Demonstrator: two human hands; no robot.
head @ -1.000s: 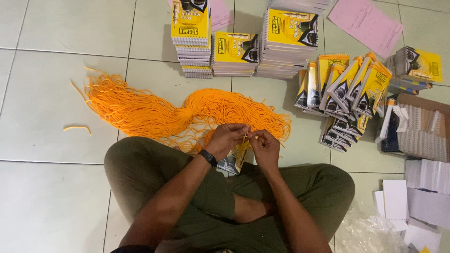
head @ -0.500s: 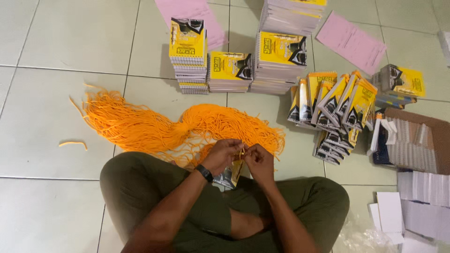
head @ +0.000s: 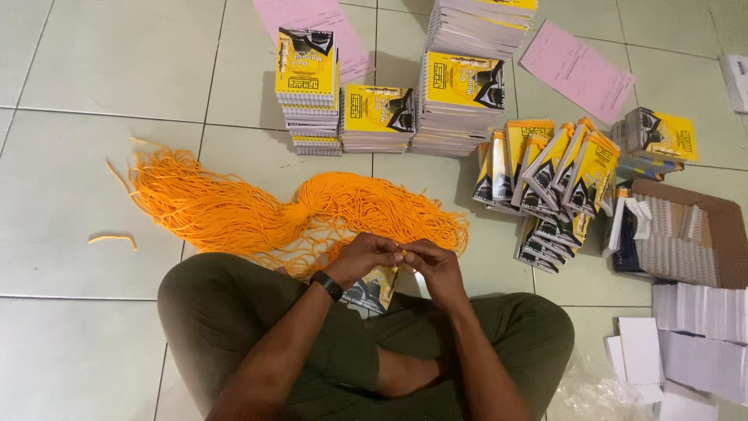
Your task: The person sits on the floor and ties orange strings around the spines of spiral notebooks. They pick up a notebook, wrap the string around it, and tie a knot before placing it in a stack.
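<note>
Left hand (head: 366, 256) and right hand (head: 438, 265) met fingertip to fingertip above the lap, pinched shut on a yellow booklet (head: 375, 287) (exact hold hidden by the fingers), just beside the orange cord pile (head: 296, 214) on the floor.

Pale grey tiled floor (head: 93, 93) w/ dark grout lines, even indoor light, soft shadows

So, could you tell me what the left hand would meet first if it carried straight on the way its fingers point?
Probably the right hand: the left hand points across at it, fingertips already meeting over the small yellow booklet.
</note>
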